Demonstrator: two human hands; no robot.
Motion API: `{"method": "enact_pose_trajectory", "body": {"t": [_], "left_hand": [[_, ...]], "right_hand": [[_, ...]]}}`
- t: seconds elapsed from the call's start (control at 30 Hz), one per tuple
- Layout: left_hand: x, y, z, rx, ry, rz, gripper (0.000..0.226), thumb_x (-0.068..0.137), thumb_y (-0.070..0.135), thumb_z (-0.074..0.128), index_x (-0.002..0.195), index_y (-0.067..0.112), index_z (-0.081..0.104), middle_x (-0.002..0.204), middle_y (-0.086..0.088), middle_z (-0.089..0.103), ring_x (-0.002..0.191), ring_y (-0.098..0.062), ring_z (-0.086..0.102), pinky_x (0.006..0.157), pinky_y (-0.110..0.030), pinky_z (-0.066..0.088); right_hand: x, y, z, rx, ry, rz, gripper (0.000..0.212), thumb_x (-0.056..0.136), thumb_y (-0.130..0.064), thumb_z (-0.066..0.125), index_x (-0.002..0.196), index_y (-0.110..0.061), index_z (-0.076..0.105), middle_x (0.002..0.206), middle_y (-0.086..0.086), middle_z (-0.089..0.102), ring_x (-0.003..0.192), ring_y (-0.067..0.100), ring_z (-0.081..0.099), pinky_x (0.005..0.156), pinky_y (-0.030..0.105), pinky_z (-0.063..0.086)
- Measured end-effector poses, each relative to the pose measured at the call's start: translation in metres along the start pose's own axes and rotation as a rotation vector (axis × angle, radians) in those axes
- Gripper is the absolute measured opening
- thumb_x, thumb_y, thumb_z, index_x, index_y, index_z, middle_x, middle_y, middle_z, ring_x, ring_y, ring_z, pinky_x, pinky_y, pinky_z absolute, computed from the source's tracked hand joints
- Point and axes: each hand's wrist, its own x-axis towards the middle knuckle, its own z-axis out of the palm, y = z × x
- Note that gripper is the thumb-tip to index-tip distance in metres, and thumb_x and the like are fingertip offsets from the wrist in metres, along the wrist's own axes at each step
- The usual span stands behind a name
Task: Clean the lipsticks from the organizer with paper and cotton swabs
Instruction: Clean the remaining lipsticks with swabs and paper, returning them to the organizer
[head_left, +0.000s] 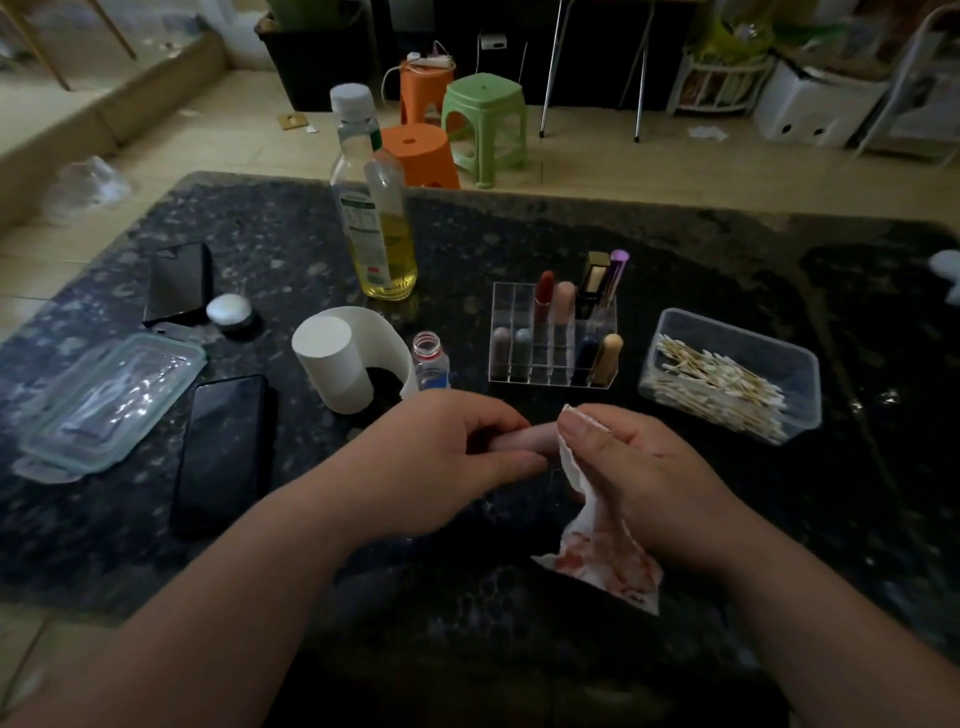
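My left hand (441, 457) grips a pale pink lipstick (530, 435) that lies sideways between both hands. My right hand (639, 467) pinches a white paper (602, 551) against the lipstick's right end; the paper hangs down and carries red stains. Behind the hands stands a clear acrylic organizer (553, 379) holding several lipsticks of different colours. A clear tub of cotton swabs (727, 384) sits to its right. A roll of white paper (343, 358) stands to the left of the organizer.
On the dark stone table: a tall oil bottle (379, 218), a small open bottle (430, 361), two black phones (223, 452), a clear lidded box (104, 395), a white cap (228, 309). Plastic stools (483, 124) stand on the floor beyond.
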Motion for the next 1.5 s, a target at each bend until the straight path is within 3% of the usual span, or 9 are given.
{"method": "enact_pose_trajectory", "body": {"t": [0.17,0.33,0.47,0.63,0.77,1.07,1.17,1.3,1.5], "left_hand": [[-0.001,0.003,-0.006,0.045,-0.081,-0.017,0.013,0.099,0.045,0.059,0.089,0.043,0.066,0.081,0.014,0.071,0.073,-0.003,0.067,0.073,-0.033,0.056],[-0.008,-0.003,-0.011,-0.255,-0.092,-0.044,0.013,0.101,0.035,0.056,0.101,0.024,0.062,0.095,0.006,0.079,0.084,-0.014,0.077,0.081,-0.039,0.058],[-0.010,-0.010,-0.003,-0.359,-0.018,-0.066,0.016,0.092,0.028,0.070,0.102,0.023,0.059,0.104,0.006,0.079,0.101,-0.012,0.074,0.099,-0.045,0.056],[-0.007,-0.008,0.002,-0.484,0.189,-0.037,0.021,0.084,0.020,0.079,0.103,0.020,0.072,0.107,0.011,0.077,0.098,-0.005,0.072,0.092,-0.033,0.058],[-0.006,0.001,0.020,-0.923,0.237,0.074,0.025,0.075,0.017,0.081,0.099,0.020,0.077,0.115,-0.005,0.075,0.114,-0.023,0.070,0.096,-0.039,0.056],[0.008,0.016,0.042,-1.101,0.426,0.028,0.030,0.063,0.007,0.083,0.087,0.014,0.065,0.084,-0.004,0.076,0.082,-0.016,0.075,0.071,-0.023,0.058],[0.010,0.014,0.041,-1.068,0.454,0.017,0.033,0.062,0.007,0.083,0.087,0.012,0.063,0.087,-0.007,0.078,0.087,-0.021,0.076,0.074,-0.026,0.060],[0.015,0.002,0.040,-0.972,0.415,-0.038,0.035,0.069,-0.004,0.083,0.092,0.006,0.059,0.098,-0.015,0.078,0.097,-0.029,0.076,0.082,-0.035,0.062],[0.019,-0.021,0.051,-0.823,0.319,-0.127,0.037,0.069,-0.003,0.085,0.090,0.010,0.058,0.100,-0.009,0.079,0.098,-0.024,0.076,0.090,-0.045,0.059]], "right_hand": [[0.001,0.004,-0.005,0.041,-0.016,0.029,0.041,0.103,-0.044,0.044,0.112,-0.019,0.075,0.107,0.006,0.077,0.103,0.024,0.072,0.098,0.052,0.052],[0.001,0.005,-0.019,0.220,0.109,0.050,0.041,0.102,-0.034,0.043,0.096,-0.017,0.080,0.054,-0.009,0.057,0.049,0.004,0.053,0.050,0.018,0.043],[0.005,0.013,-0.025,0.531,-0.093,0.117,0.034,0.073,-0.052,0.079,0.079,-0.018,0.077,0.051,-0.001,0.044,0.041,0.009,0.040,0.040,0.020,0.036],[0.016,0.023,-0.040,0.968,-0.473,0.173,0.055,0.093,-0.026,0.068,0.134,-0.008,0.035,0.059,0.010,0.048,0.048,0.018,0.039,0.045,0.027,0.038],[0.016,0.026,-0.030,1.099,-0.573,0.147,0.032,0.106,-0.023,0.047,0.134,-0.007,0.046,0.066,0.012,0.053,0.053,0.020,0.044,0.050,0.030,0.038],[0.007,0.023,0.000,0.845,-0.284,0.156,0.028,0.084,-0.040,0.078,0.094,-0.018,0.065,0.059,0.000,0.042,0.046,0.011,0.036,0.041,0.021,0.027],[0.003,0.012,0.003,0.654,-0.144,0.161,0.019,0.094,-0.037,0.067,0.097,-0.020,0.073,0.064,0.003,0.058,0.051,0.015,0.052,0.047,0.021,0.036],[0.002,0.013,-0.002,0.030,0.151,-0.002,0.021,0.093,-0.021,0.070,0.111,-0.029,0.073,0.105,-0.011,0.076,0.099,0.006,0.072,0.086,0.028,0.057],[0.006,0.023,0.009,-0.167,0.272,-0.029,0.024,0.081,-0.021,0.083,0.101,-0.031,0.076,0.093,-0.024,0.073,0.087,-0.005,0.069,0.072,0.010,0.053]]}}
